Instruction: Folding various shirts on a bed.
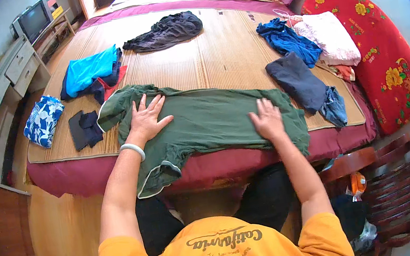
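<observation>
Smoothing: both palms press flat on a dark green shirt [204,123] spread across the near edge of the bed.
Left hand [146,120]: fingers splayed apart, flat on the shirt's left part near the collar; nothing pinched or clamped. White bangle [132,150] on that wrist.
Right hand [267,118]: open, fingers loosely together, resting flat on the shirt's right part; holds nothing.
Shirt position: lying on the bamboo mat [215,52], one white-trimmed sleeve [159,174] hanging over the maroon bed edge [80,181] toward the person.
Progress: judged early. Shirt is laid out and mostly flattened, no fold visible yet; sleeve dangling loose.
Done-looking: folded turquoise and navy stack [90,71] at left, small dark folded piece [84,129] just beside the shirt's left end.
Left-looking: dark grey crumpled garment [165,31] far side of mat, blue crumpled garment [287,41] and navy garment [297,81] at right, denim piece [334,106] near the right corner.
Around: blue-and-white floral bundle [43,120] at mat's left edge, red floral quilt [379,49], pillows [329,38], wooden chair [398,178] at lower right, old television [34,20] on a desk.
Obstruction: navy garment lies just beside the shirt's right end, crowding it; mat space behind the shirt is open.
</observation>
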The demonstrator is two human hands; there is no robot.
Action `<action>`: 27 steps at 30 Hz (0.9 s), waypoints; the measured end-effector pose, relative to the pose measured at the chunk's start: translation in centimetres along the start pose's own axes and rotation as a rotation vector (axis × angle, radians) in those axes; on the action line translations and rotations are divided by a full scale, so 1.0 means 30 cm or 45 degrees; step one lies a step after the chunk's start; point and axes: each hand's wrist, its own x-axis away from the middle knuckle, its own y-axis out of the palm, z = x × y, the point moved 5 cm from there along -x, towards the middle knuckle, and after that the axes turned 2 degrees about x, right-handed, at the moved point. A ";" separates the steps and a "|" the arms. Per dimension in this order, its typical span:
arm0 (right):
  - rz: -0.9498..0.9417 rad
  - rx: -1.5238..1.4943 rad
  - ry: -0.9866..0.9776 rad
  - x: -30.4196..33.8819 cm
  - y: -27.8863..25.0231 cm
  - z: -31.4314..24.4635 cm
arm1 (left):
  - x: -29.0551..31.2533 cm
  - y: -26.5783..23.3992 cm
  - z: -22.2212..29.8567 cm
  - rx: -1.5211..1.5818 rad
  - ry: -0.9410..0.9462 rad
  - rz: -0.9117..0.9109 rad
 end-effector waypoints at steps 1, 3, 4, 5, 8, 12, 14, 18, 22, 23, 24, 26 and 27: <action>-0.082 -0.003 0.125 0.009 -0.001 0.079 | 0.001 -0.004 0.002 0.000 0.004 0.007; -0.122 0.056 0.181 0.034 0.000 0.181 | 0.004 -0.003 0.004 -0.018 -0.063 -0.092; -0.119 0.055 0.194 0.032 0.010 0.198 | 0.001 0.004 0.016 -0.029 -0.120 -0.129; -0.120 0.051 0.201 0.028 0.014 0.196 | 0.000 0.016 0.041 -0.040 -0.182 -0.169; -0.137 0.067 0.261 0.022 0.013 0.212 | 0.068 -0.042 0.292 0.157 0.016 -0.152; 0.009 0.016 -0.041 0.002 -0.050 -0.039 | 0.254 -0.042 0.550 0.242 0.579 -0.292; 0.143 -0.228 -0.553 0.009 -0.119 -0.296 | 0.316 -0.028 0.569 0.172 0.693 -0.143; -0.087 -0.139 -0.929 -0.036 0.010 -0.516 | 0.334 -0.031 0.559 0.346 0.746 -0.092; -0.039 -0.143 -0.616 -0.193 0.037 -0.461 | 0.348 -0.043 0.560 0.410 0.756 -0.067; -0.055 -0.144 -0.502 -0.227 0.045 -0.437 | 0.347 -0.045 0.555 0.414 0.751 -0.062; -0.042 -0.118 -0.425 -0.259 0.055 -0.404 | 0.346 -0.044 0.558 0.396 0.768 -0.081; 0.003 -0.073 -0.273 -0.308 0.064 -0.366 | 0.350 -0.047 0.554 0.388 0.792 -0.107; 0.002 -0.062 -0.287 -0.321 0.064 -0.362 | 0.353 -0.056 0.549 0.396 0.781 -0.095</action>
